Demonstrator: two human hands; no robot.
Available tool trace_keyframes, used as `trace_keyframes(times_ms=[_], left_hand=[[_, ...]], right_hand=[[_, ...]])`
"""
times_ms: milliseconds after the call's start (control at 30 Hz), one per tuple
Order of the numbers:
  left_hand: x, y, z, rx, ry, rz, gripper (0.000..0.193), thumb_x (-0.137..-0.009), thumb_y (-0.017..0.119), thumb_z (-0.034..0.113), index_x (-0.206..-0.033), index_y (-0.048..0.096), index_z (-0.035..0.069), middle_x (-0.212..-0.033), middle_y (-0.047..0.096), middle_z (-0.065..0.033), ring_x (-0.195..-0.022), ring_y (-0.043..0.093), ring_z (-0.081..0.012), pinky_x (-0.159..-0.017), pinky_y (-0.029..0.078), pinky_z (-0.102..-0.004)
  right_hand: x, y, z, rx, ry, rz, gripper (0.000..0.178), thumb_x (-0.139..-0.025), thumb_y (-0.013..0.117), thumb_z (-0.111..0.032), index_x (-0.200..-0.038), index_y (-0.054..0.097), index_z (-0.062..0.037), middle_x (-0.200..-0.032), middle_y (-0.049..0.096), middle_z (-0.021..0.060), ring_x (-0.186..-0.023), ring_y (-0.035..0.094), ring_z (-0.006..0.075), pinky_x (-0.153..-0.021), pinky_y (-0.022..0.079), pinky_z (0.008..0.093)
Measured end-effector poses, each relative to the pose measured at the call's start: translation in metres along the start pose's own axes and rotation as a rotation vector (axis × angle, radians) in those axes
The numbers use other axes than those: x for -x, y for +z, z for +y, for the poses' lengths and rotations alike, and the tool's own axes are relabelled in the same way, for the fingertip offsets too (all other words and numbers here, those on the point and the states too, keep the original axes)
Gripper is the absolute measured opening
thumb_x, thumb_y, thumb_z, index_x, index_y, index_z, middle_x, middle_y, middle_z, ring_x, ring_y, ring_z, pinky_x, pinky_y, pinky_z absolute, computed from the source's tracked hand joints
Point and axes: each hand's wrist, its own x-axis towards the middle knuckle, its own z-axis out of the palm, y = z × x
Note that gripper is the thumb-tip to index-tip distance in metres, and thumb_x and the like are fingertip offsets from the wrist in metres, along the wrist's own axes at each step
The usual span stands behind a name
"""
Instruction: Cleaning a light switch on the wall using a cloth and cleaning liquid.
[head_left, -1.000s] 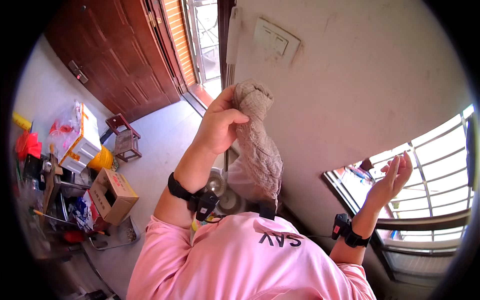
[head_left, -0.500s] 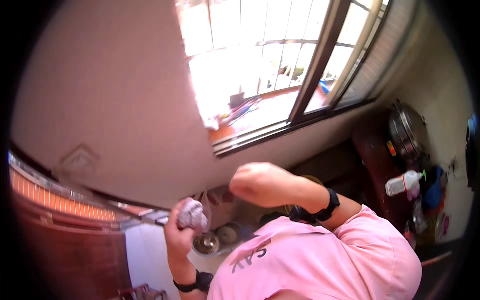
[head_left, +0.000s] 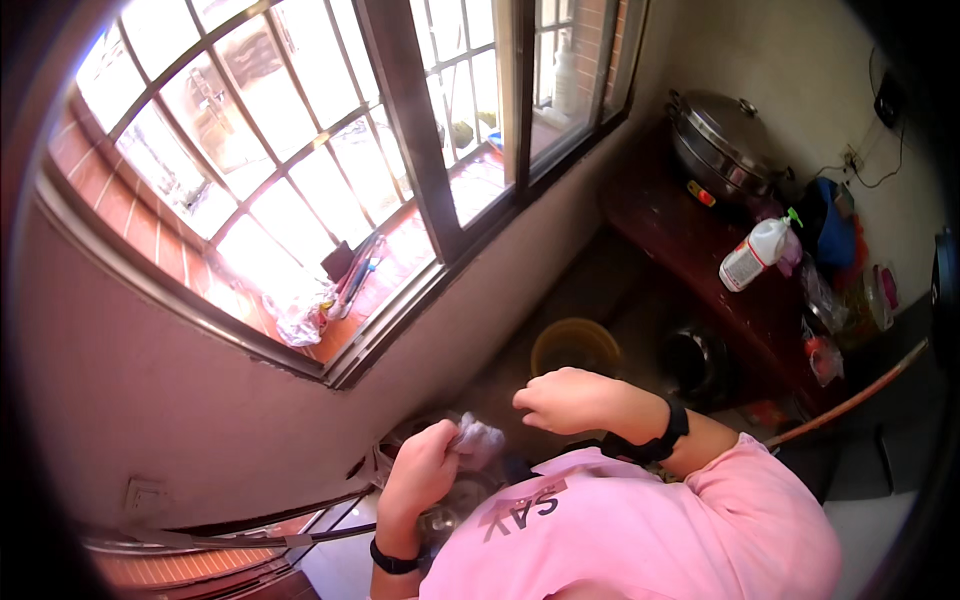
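My left hand (head_left: 422,468) is closed on a crumpled pale lilac cloth (head_left: 478,441), which bunches out past the fingertips. To its right my right hand (head_left: 562,402) hangs in the air with its fingers curled in, and nothing shows in them. The two hands are apart, and the right one does not touch the cloth. Dark bands circle both wrists. Metal bowls or pots (head_left: 440,522) show partly below the cloth, half hidden by my left arm and pink shirt.
A barred window (head_left: 450,245) fills the upper left. Beyond my right hand, a yellow basin (head_left: 575,348) sits low near the wall. On the dark red table (head_left: 690,270) stand a lidded steel pot (head_left: 725,150) and a white bottle (head_left: 755,255). A stick (head_left: 850,395) leans at the right.
The view has swung left and down, so more of the window and table shows. My left hand, still gripping the cloth, has come closer to my right hand.
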Motion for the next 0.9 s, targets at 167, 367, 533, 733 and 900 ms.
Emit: trace_keyframes(times_ms=[167, 367, 533, 733, 900], left_hand=[[-0.038, 0.031, 0.042, -0.089, 0.056, -0.145, 0.015, -0.073, 0.056, 0.005, -0.087, 0.056, 0.001, -0.076, 0.058, -0.0224, -0.075, 0.057, -0.0397, -0.066, 0.046, -0.0422], [-0.078, 0.075, 0.073, -0.063, -0.057, -0.197, 0.017, -0.074, 0.056, 0.006, -0.090, 0.059, 0.000, -0.075, 0.059, -0.0192, -0.069, 0.060, -0.0320, -0.063, 0.048, -0.0370], [-0.106, 0.117, 0.082, -0.076, -0.092, -0.164, 0.019, -0.077, 0.058, 0.005, -0.095, 0.060, 0.000, -0.072, 0.061, -0.0186, -0.065, 0.061, -0.0298, -0.061, 0.047, -0.0338], [-0.141, 0.172, 0.083, 0.034, -0.100, -0.292, 0.022, -0.082, 0.062, 0.012, -0.099, 0.060, -0.001, -0.074, 0.062, -0.0162, -0.061, 0.058, -0.0233, -0.060, 0.047, -0.0321], [-0.193, 0.215, 0.089, -0.024, -0.098, -0.346, 0.028, -0.080, 0.066, 0.018, -0.102, 0.062, 0.001, -0.082, 0.065, -0.0173, -0.072, 0.063, -0.0248, -0.068, 0.049, -0.0308]], right_hand=[[0.070, 0.027, 0.056, -0.184, 0.159, 0.139, 0.026, -0.085, 0.055, -0.025, -0.099, 0.062, -0.0047, -0.094, 0.064, 0.0173, -0.090, 0.061, 0.0344, -0.078, 0.049, 0.0430], [0.145, 0.066, 0.123, -0.243, 0.334, 0.248, 0.022, -0.083, 0.057, -0.023, -0.098, 0.062, -0.0067, -0.092, 0.063, 0.0156, -0.088, 0.060, 0.0342, -0.076, 0.048, 0.0429], [0.199, 0.115, 0.163, -0.383, 0.489, 0.205, 0.024, -0.083, 0.057, -0.022, -0.100, 0.060, -0.0043, -0.094, 0.063, 0.0151, -0.092, 0.059, 0.0342, -0.079, 0.047, 0.0425], [0.237, 0.166, 0.184, -0.464, 0.622, 0.179, 0.021, -0.083, 0.058, -0.022, -0.093, 0.061, -0.0038, -0.090, 0.063, 0.0161, -0.089, 0.060, 0.0345, -0.077, 0.048, 0.0440], [0.269, 0.159, 0.177, -0.488, 0.789, 0.259, 0.023, -0.082, 0.060, -0.023, -0.097, 0.062, -0.0058, -0.093, 0.063, 0.0165, -0.092, 0.060, 0.0334, -0.079, 0.047, 0.0435]])
